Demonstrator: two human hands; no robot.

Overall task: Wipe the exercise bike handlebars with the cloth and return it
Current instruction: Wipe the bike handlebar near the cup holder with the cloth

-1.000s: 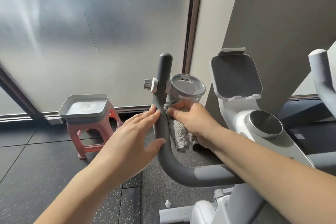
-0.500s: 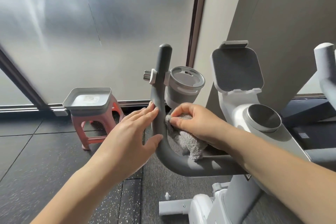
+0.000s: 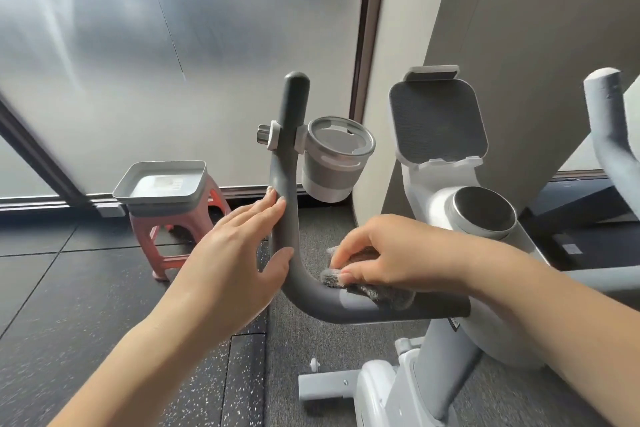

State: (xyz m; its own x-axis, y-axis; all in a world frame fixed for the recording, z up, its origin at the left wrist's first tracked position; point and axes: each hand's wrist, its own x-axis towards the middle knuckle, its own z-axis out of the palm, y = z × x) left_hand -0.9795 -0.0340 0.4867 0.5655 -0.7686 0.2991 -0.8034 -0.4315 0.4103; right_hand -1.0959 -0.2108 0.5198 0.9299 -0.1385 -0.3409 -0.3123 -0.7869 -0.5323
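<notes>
The dark grey curved tubular handlebar [image 3: 290, 218] of the white exercise bike [image 3: 446, 350] runs level from the stem toward the left, then bends upward, its rounded tip pointing up. The right hand [image 3: 384, 253] pinches a fuzzy grey cloth [image 3: 374, 291] with curled fingers, pressing it on the horizontal stretch just past the bend. The left hand [image 3: 235, 253], fingers straight, rests against the upright section's outer side.

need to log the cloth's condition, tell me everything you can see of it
The cloth is grey, fuzzy and looks like terry. It is bunched and pressed onto the dark grey handlebar just past its bend, on the horizontal stretch. The right hand grips it from above and hides most of it. No stains can be made out.
</notes>
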